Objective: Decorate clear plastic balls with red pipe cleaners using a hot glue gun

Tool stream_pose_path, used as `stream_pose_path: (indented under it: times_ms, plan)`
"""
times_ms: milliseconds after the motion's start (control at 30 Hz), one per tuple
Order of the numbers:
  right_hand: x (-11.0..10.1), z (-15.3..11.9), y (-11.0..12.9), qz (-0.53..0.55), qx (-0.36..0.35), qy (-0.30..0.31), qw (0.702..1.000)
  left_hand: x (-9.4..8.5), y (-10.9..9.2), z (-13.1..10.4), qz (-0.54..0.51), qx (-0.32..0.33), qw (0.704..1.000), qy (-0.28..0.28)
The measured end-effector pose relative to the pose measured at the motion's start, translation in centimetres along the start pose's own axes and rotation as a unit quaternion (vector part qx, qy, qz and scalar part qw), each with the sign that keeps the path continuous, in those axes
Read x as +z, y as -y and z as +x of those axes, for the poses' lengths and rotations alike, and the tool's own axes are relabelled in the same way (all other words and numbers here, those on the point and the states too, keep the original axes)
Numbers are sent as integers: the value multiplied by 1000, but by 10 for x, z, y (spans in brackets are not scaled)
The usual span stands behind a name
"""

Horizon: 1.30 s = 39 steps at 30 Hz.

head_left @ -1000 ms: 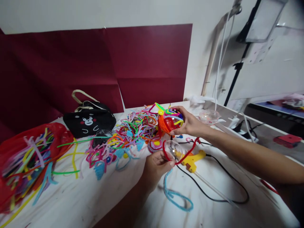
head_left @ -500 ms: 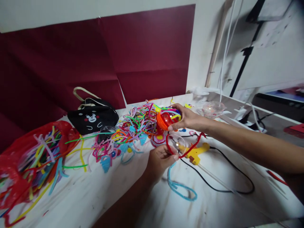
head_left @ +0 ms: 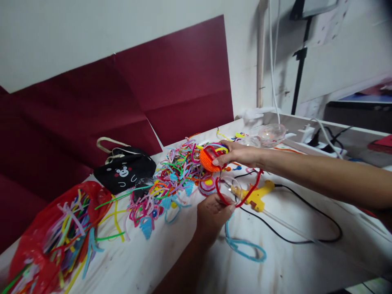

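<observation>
Fingers (head_left: 214,201) of the left hand (head_left: 210,216) are pinching a bent red fuzzy stem (head_left: 252,189) and, it seems, a clear plastic dome (head_left: 230,183); the right hand (head_left: 233,153) is gripping an orange-wrapped round ornament (head_left: 208,161) over the white table (head_left: 131,261), partly covering it.

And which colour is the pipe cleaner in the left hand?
The pipe cleaner is red, clearest in the head view.

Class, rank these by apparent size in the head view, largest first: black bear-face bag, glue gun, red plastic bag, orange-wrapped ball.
1. Red plastic bag
2. Black bear-face bag
3. Glue gun and orange-wrapped ball: too close to rank; the ball is partly covered
</observation>
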State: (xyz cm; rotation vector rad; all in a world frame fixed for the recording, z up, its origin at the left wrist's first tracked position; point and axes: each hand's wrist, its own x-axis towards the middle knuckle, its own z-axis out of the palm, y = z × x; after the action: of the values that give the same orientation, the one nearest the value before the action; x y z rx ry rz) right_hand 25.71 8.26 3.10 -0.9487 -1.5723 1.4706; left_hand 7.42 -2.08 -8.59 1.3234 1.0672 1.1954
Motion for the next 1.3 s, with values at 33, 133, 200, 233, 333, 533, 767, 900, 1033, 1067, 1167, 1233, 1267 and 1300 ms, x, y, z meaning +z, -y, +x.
stream_pose_path:
  times_ms: [33, 133, 200, 233, 333, 533, 767, 900, 1033, 1067, 1167, 1233, 1267, 1300]
  plan:
    - [-1, 0, 0, 3, 1, 3, 1000, 0, 0, 0, 0, 3, 1000, -1]
    - [-4, 1, 0, -6, 4, 5, 1000, -2, 0, -1, -3, 10, 1000, -12]
    - [-8, 2, 0, -21, 6, 0, 1000, -3, -1, -1, 1, 14, 1000, -24]
    - [-10, 3, 0, -30, 8, -3, 999, -3, -1, -1, 3, 18, 999, -30]
    - [-17, 6, -2, -45, 7, -9, 999, -4, -4, -1, 10, 46, 997, -54]
    - [-28, 2, -2, -111, -17, -8, 994, -4, -14, -4, 56, 107, 990, -71]
    - [-31, -4, 2, -167, -70, 31, 983, -1, -18, -5, 140, 187, 970, -64]
    - [-30, -13, 12, -288, -103, -11, 952, -1, -21, -3, 193, 201, 955, -103]
    - [-24, -27, 21, -378, -158, -58, 910, -3, -24, -2, 255, 258, 921, -139]
    - [-22, -30, 22, -390, -169, -64, 903, -3, -23, -2, 268, 281, 910, -144]
    - [-21, -33, 24, -415, -183, -64, 889, -3, -18, -1, 301, 359, 871, -147]
    - [-24, -32, 24, -422, -185, -52, 886, -2, -15, -2, 311, 394, 855, -130]
    - [-26, -30, 23, -421, -188, -45, 886, -2, -15, -2, 311, 401, 855, -111]
    - [-29, -28, 23, -416, -194, -35, 888, -1, -15, -3, 307, 401, 859, -87]
